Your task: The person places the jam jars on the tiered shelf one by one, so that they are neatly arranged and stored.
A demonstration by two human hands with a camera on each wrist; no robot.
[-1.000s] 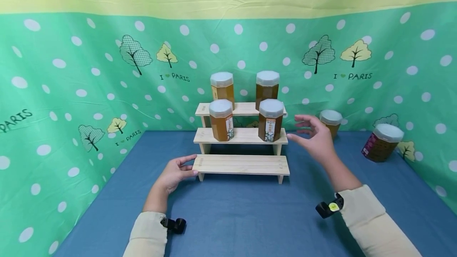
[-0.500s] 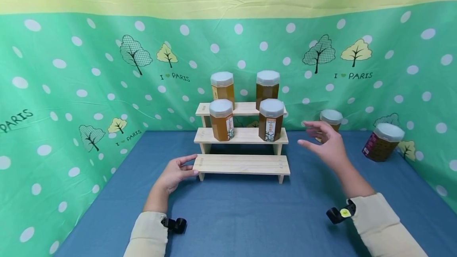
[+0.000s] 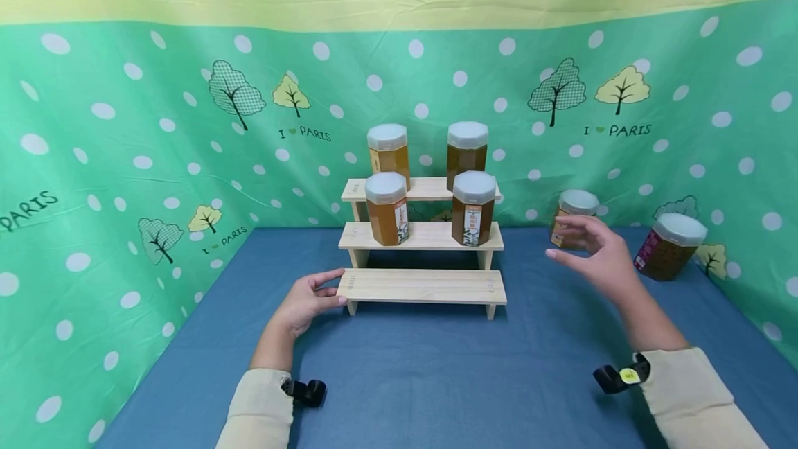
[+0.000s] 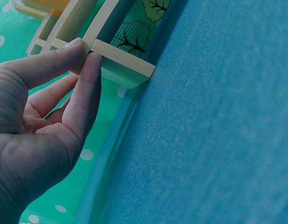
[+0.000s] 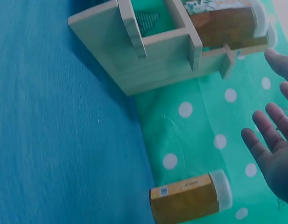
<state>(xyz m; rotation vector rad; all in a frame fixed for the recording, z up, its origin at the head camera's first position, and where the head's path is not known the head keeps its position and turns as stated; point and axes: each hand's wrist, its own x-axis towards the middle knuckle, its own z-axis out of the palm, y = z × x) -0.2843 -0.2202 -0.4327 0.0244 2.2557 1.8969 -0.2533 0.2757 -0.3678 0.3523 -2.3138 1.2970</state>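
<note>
My left hand [image 3: 302, 307] pinches the left end of the lowest step of a three-step wooden display stand [image 3: 424, 285]. In the left wrist view, thumb and fingertips grip that board's corner [image 4: 120, 57]. Two lidded honey jars, an amber one [image 3: 383, 224] and a darker one [image 3: 464, 224], stand on the middle step. Behind them are two more jars, a golden one [image 3: 389, 158] and a brown one [image 3: 466, 159], on the top step. To the stand's right, my right hand [image 3: 598, 258] hovers with spread fingers, holding nothing. It partly overlaps a jar [image 3: 564, 219] on the table.
Farther right on the blue tablecloth [image 3: 436, 380] stands a dark jar [image 3: 667, 262] with a purple label. A green dotted cloth backdrop [image 3: 249, 158] rises behind and along both sides of the table.
My right hand has moved right and slightly toward me, away from the stand's middle step and across in front of the nearer table jar. The left hand stays on the bottom step.
</note>
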